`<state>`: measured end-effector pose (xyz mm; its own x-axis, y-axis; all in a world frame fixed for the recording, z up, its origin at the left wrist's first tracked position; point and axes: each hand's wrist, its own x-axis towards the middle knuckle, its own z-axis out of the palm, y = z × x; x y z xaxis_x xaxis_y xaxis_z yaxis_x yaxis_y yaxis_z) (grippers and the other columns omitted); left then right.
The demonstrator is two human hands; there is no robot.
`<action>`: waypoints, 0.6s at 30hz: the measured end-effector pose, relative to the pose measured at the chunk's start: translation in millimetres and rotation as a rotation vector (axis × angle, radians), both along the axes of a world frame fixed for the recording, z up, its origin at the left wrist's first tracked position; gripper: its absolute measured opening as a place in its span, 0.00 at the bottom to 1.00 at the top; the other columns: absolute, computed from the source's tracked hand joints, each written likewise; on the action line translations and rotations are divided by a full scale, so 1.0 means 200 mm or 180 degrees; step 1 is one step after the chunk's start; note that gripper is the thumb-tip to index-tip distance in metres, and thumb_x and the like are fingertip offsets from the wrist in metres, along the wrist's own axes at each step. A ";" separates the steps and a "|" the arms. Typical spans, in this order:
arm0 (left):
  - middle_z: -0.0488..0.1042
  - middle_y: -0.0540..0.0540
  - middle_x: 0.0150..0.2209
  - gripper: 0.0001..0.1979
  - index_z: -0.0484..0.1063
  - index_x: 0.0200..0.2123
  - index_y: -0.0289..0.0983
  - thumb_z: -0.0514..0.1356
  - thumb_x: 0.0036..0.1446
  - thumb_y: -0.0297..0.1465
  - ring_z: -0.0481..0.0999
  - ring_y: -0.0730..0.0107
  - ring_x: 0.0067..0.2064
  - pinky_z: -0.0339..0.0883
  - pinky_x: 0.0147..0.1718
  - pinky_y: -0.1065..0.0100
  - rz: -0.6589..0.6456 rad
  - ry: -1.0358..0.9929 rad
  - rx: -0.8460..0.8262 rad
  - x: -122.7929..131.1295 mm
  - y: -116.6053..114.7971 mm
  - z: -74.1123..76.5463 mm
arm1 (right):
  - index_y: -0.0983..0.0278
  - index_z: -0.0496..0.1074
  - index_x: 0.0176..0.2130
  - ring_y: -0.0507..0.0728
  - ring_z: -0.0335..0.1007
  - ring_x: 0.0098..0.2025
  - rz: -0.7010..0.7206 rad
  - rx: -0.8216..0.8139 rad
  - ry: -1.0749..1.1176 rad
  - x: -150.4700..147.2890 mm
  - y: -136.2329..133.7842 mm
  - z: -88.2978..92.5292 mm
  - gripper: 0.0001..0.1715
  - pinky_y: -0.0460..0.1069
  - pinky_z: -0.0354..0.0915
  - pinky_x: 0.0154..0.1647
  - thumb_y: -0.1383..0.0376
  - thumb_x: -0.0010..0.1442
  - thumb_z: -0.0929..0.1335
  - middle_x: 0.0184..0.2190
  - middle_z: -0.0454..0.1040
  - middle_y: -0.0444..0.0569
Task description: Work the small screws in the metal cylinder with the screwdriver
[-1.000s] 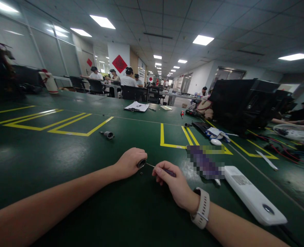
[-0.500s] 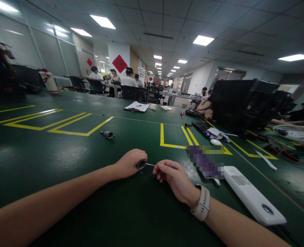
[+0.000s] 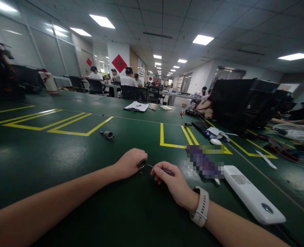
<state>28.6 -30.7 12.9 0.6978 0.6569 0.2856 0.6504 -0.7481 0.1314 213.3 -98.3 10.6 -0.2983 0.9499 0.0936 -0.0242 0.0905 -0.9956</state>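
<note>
My left hand (image 3: 129,163) is closed around a dark metal cylindrical part (image 3: 141,164), its round hollow end facing me. In my right hand (image 3: 171,180) is a thin screwdriver (image 3: 168,172) with a dark purple handle, pinched between thumb and fingers. Its slim shaft points left at the cylindrical part; whether the tip touches it I cannot tell. Just below the part, a tiny ring-like piece (image 3: 141,173) lies on the green table (image 3: 110,219). A second dark metal part (image 3: 107,134), conical with an open end, rests farther off to the left.
To my right lie a white power strip (image 3: 253,193), a blurred purple item (image 3: 205,163) and a blue-white glove (image 3: 217,133). Yellow tape (image 3: 174,146) marks the table. Farther back are a clipboard with paper (image 3: 136,106) and large black equipment (image 3: 234,103). Several people sit beyond.
My right hand has tilted and shifted slightly, so more of the screwdriver handle shows. The cylindrical part in my left hand has turned a little.
</note>
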 end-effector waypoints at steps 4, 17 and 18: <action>0.65 0.51 0.24 0.08 0.62 0.23 0.36 0.51 0.48 0.18 0.66 0.70 0.29 0.59 0.32 0.69 -0.0117 -0.0018 -0.0012 0.00 0.00 0.00 | 0.66 0.72 0.28 0.50 0.62 0.28 0.0069 -0.0271 0.0321 0.01 0.01 0.02 0.12 0.46 0.58 0.29 0.59 0.53 0.68 0.27 0.71 0.46; 0.67 0.50 0.26 0.05 0.63 0.24 0.36 0.53 0.48 0.21 0.67 0.70 0.29 0.60 0.30 0.69 0.0139 -0.0216 -0.0235 -0.01 0.02 -0.01 | 0.67 0.72 0.28 0.51 0.62 0.28 0.0099 -0.0429 0.0604 0.02 0.02 0.00 0.12 0.46 0.57 0.30 0.60 0.53 0.67 0.27 0.72 0.47; 0.67 0.50 0.26 0.05 0.63 0.24 0.36 0.53 0.48 0.21 0.67 0.69 0.29 0.60 0.30 0.69 0.0170 -0.0182 -0.0201 -0.01 0.02 -0.01 | 0.67 0.72 0.28 0.51 0.62 0.28 0.0082 -0.0420 0.0582 0.01 0.02 0.00 0.12 0.46 0.57 0.30 0.60 0.53 0.67 0.27 0.72 0.48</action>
<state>26.6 -27.0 11.2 0.6450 0.7107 0.2809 0.6793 -0.7016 0.2152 216.1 -94.9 10.3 -0.3120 0.9498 0.0238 -0.2060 -0.0432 -0.9776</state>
